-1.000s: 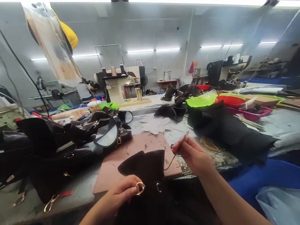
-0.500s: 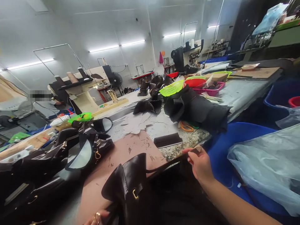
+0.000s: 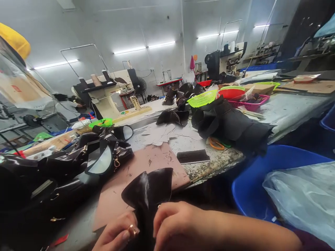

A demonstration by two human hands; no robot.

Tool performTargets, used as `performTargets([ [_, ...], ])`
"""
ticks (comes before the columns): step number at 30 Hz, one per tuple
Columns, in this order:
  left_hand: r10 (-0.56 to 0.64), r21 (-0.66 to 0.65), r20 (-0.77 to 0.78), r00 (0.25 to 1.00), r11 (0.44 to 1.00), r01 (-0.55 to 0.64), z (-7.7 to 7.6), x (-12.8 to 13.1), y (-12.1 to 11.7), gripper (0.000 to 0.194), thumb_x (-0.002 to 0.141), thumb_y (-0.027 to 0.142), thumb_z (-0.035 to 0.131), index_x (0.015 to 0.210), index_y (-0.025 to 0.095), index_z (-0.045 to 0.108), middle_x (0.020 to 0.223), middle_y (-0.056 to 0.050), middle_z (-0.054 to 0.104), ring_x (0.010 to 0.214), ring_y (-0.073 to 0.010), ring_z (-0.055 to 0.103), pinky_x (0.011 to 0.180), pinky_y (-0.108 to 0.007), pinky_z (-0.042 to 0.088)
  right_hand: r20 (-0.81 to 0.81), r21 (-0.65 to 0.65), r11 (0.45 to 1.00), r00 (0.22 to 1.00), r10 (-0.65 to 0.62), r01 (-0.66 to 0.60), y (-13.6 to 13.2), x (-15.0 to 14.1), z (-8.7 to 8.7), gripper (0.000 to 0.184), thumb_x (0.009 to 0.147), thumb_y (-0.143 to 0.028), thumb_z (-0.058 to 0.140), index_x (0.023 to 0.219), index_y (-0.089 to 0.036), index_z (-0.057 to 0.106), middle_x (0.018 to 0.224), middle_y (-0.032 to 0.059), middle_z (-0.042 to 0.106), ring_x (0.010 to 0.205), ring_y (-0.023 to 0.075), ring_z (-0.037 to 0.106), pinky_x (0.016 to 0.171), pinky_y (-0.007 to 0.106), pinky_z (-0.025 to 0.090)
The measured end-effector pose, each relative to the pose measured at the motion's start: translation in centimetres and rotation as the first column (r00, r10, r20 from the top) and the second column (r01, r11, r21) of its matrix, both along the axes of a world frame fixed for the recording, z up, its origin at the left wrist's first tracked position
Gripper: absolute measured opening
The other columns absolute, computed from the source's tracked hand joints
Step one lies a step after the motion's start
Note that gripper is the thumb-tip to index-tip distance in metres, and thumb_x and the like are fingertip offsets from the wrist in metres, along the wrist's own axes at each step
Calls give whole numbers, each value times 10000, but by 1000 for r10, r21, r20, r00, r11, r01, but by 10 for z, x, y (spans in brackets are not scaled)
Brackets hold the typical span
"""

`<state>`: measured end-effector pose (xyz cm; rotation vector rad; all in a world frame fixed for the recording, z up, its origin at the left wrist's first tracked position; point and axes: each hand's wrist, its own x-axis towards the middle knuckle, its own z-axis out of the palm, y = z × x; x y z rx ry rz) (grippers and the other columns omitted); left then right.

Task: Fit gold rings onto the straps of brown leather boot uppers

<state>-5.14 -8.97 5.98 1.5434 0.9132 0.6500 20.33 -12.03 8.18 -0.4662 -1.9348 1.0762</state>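
Note:
A dark brown leather piece [image 3: 150, 190] stands folded at the near edge of a pink cutting mat [image 3: 154, 164]. My left hand [image 3: 117, 233] is closed on a gold ring at the lower left side of the piece. My right hand [image 3: 178, 223] sits just to the right, fingers curled against the leather's lower part; what they grip is hidden.
A heap of dark leather bags [image 3: 65, 167] with gold clasps fills the left. A black strip [image 3: 193, 156] lies beyond the mat. Black fabric [image 3: 230, 127], green, red and pink baskets [image 3: 202, 98] stand behind. A blue bin [image 3: 264, 181] with a plastic bag [image 3: 303, 195] is at right. A person sits far left.
My right hand has let the thin strap go from the table edge and come in beside my left hand on the leather piece. The view has swung slightly left.

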Motion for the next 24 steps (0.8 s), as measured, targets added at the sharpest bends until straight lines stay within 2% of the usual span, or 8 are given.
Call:
performTargets([
  [3,-20,-20,149,989,1000,23,-6,10,0,279,767,439,604,711,176,678,681,-25,511,666,-152,469,622,-249,385,-21,-129,990,998,-64,61,9,-18,-8,106,795,-169,546,769,-166,649,739,12,578,657,104,567,656,198,477],
  [7,81,-68,506,859,996,-54,-14,20,-9,176,759,369,640,723,197,650,632,7,495,653,-128,468,635,-240,378,5,-435,883,981,-194,177,15,-30,-20,38,727,-169,606,763,-161,613,596,-38,531,501,84,514,492,186,437],
  [10,96,-108,624,776,994,-36,-16,28,-15,119,759,317,654,759,201,628,606,22,504,619,-103,469,626,-223,374,23,-438,875,976,-216,204,15,-33,-25,34,732,-193,601,734,-160,592,628,-22,559,524,95,528,510,205,447],
  [13,141,-186,626,767,982,-29,-18,35,-17,151,731,300,687,777,207,578,624,34,525,584,-88,460,590,-213,363,36,-331,918,976,-217,217,11,-35,-26,26,749,-187,580,740,-166,592,669,-6,586,564,107,544,537,216,454],
  [15,167,-194,547,820,979,-69,-18,39,-17,204,723,320,693,759,196,536,631,37,535,562,-85,454,566,-213,353,9,-259,943,977,-214,209,9,-37,-24,65,777,-165,523,807,-173,579,690,-1,597,588,112,558,558,220,461],
  [19,212,-44,241,947,977,-207,-14,45,-17,269,740,379,658,726,177,481,665,24,526,591,-96,459,566,-220,363,37,-24,974,974,-223,224,9,-39,-18,293,732,-110,506,1016,-181,519,775,15,596,656,125,564,608,239,481],
  [21,225,63,143,964,970,-236,-11,46,-16,279,736,392,647,720,181,466,668,31,492,610,-103,460,571,-222,376,119,167,949,950,-290,269,11,-40,-18,229,724,-124,541,944,-182,568,803,29,574,657,127,550,591,236,480],
  [24,210,121,58,976,969,-216,-7,47,-13,207,776,358,575,756,191,453,678,35,481,595,-102,465,542,-217,379,96,431,809,871,-482,400,11,-41,-19,156,793,-126,476,801,-178,623,914,71,553,545,87,487,484,216,445],
])
